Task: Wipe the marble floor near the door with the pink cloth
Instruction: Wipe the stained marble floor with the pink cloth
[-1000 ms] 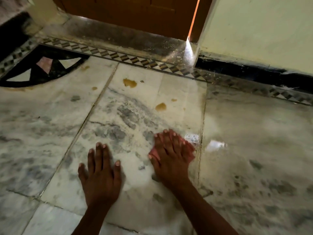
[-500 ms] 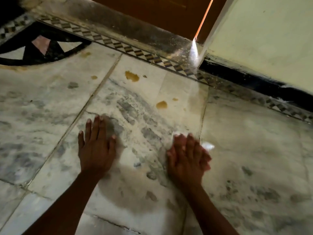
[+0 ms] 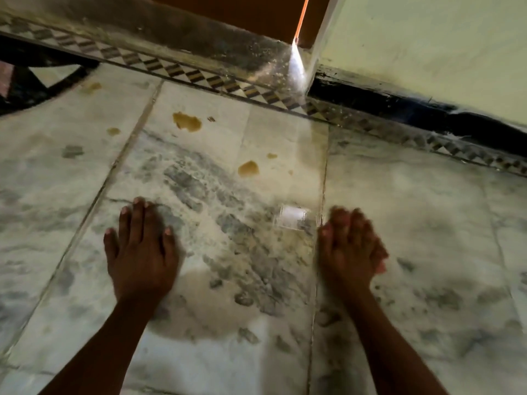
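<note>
My right hand (image 3: 349, 249) lies flat and blurred on the white, grey-veined marble floor (image 3: 427, 223), just right of a tile joint. It presses down the pink cloth (image 3: 380, 265), of which only a small pink edge shows past the fingers. My left hand (image 3: 141, 249) rests flat on the floor with fingers apart, holding nothing. Brown stains (image 3: 186, 121) (image 3: 248, 168) mark the tile ahead of both hands. The brown wooden door (image 3: 242, 12) stands at the top, with a bright slit of light at its edge.
A dusty dark threshold (image 3: 185, 32) and a chequered inlay border (image 3: 199, 76) run below the door. A pale wall (image 3: 442, 47) with a black skirting (image 3: 399, 105) rises at right. A black inlay pattern (image 3: 25, 84) sits at far left. A bright reflection (image 3: 292, 216) glints between my hands.
My right hand with the cloth has slid to the right across the tile joint. The left hand stays planted. The view has moved closer to the door.
</note>
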{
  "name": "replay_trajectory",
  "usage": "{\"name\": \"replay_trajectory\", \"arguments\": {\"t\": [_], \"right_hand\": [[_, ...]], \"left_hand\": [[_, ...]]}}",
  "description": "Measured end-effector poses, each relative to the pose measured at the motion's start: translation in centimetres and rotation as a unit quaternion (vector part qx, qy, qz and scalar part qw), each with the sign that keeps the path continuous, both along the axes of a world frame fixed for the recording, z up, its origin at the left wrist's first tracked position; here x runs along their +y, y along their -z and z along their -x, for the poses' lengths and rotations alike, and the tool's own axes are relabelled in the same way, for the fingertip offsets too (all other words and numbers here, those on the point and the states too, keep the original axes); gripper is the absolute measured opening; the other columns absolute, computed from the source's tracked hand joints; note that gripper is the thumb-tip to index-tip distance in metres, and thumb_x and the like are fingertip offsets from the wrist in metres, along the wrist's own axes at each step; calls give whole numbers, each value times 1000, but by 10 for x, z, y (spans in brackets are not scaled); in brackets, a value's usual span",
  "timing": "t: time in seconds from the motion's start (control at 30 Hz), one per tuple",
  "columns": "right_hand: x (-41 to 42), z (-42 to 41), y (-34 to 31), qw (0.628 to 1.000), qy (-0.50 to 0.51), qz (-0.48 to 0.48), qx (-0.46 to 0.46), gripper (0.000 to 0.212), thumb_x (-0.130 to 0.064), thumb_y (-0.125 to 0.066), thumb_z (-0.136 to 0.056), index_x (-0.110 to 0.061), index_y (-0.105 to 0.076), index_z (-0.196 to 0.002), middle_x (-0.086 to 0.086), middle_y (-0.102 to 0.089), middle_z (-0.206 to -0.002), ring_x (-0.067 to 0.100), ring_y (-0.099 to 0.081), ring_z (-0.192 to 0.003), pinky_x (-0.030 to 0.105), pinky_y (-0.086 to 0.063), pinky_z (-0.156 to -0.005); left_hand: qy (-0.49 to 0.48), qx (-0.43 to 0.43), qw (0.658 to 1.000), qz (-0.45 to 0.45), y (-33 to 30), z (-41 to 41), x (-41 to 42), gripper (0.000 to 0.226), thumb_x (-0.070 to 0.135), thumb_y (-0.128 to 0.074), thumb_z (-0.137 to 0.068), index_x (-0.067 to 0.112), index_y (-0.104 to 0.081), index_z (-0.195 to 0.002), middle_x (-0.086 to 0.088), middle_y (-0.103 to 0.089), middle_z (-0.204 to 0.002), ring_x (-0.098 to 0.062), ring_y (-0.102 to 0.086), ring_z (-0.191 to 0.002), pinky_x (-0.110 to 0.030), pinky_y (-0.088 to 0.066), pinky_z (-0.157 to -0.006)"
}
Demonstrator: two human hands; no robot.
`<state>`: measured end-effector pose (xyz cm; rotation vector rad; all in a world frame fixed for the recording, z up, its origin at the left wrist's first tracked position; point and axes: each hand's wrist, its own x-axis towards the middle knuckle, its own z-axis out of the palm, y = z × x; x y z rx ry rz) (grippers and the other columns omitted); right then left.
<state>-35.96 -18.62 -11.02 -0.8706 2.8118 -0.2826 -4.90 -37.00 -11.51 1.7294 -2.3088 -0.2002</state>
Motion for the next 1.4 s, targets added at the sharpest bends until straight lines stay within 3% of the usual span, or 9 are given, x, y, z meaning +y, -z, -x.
{"name": "replay_trajectory", "arguments": {"t": [0.13, 0.33, 0.57, 0.7, 0.83, 1.03, 1.13, 1.27, 1.4], "right_hand": [[-77, 52, -5, 994, 99, 29, -44, 63, -52, -24, -112, -33, -12, -171, 10, 0, -181, 41, 5, -165, 67, 6, -128], [-19, -7, 5, 967, -255, -10, -8, 67, -61, -17, -109, -40, 0, -171, -2, 16, -180, 22, 22, -164, 58, 6, -132], [-79, 62, 5, 996, 63, 43, -41, 67, -58, -20, -110, -36, -4, -171, 10, 7, -181, 36, 11, -166, 64, 8, -129], [-138, 34, 4, 995, -69, 49, -44, 64, -51, -23, -113, -32, -5, -172, 11, 9, -180, 37, 14, -165, 64, 12, -129], [-71, -5, 5, 968, -252, 17, 2, 65, -64, -19, -108, -45, -7, -170, -2, 8, -181, 25, 12, -167, 58, 2, -133], [-168, 61, 5, 997, 48, 35, -48, 67, -55, -18, -109, -32, -12, -171, 12, 2, -181, 41, 7, -165, 68, 6, -128], [-216, 36, 2, 997, -44, 44, -44, 62, -47, -26, -114, -31, -12, -172, 12, 3, -180, 40, 10, -165, 64, 12, -129], [-142, -13, 7, 978, -205, 33, -8, 62, -59, -14, -110, -46, 2, -169, -3, 13, -180, 24, 19, -165, 60, 7, -131], [-160, 24, 10, 999, -32, 34, 2, 63, -56, -18, -109, -40, -17, -170, 7, -8, -181, 34, -3, -167, 65, 0, -130]], "left_hand": [[15, 6, 1000, 12, 5, 3, -4, 69, 42, -29, -107, 2, -38, -163, -19, -32, -173, -37, -27, -162, -62, -22, -127], [6, 18, 998, -55, -5, 44, -10, 97, 62, -38, -88, -1, -38, -161, -28, -32, -170, -45, -28, -160, -64, -26, -126], [-17, 1, 1000, 4, 18, 82, 0, 91, 61, -37, -98, 0, -31, -164, -29, -25, -173, -46, -25, -160, -61, -19, -128], [-12, -4, 1000, 15, 18, 80, 0, 87, 59, -35, -100, -1, -35, -163, -30, -26, -172, -48, -27, -159, -62, -22, -127], [-20, 11, 1000, 1, 9, 83, 1, 87, 58, -38, -98, 0, -37, -163, -27, -27, -173, -46, -28, -160, -61, -24, -128], [-24, -1, 1000, -12, 14, 81, -6, 89, 57, -47, -94, 4, -34, -165, -22, -22, -176, -41, -24, -162, -58, -19, -130], [-23, 2, 1000, -9, 15, 82, -5, 89, 57, -46, -94, 4, -34, -165, -21, -22, -176, -41, -24, -163, -60, -20, -129], [-30, 17, 999, -18, 7, 83, -3, 90, 59, -42, -94, 4, -34, -165, -19, -21, -177, -40, -23, -163, -60, -22, -130], [-26, 12, 999, -17, 11, 85, -6, 89, 58, -45, -96, 5, -30, -167, -20, -19, -177, -40, -21, -164, -59, -19, -131]]}}
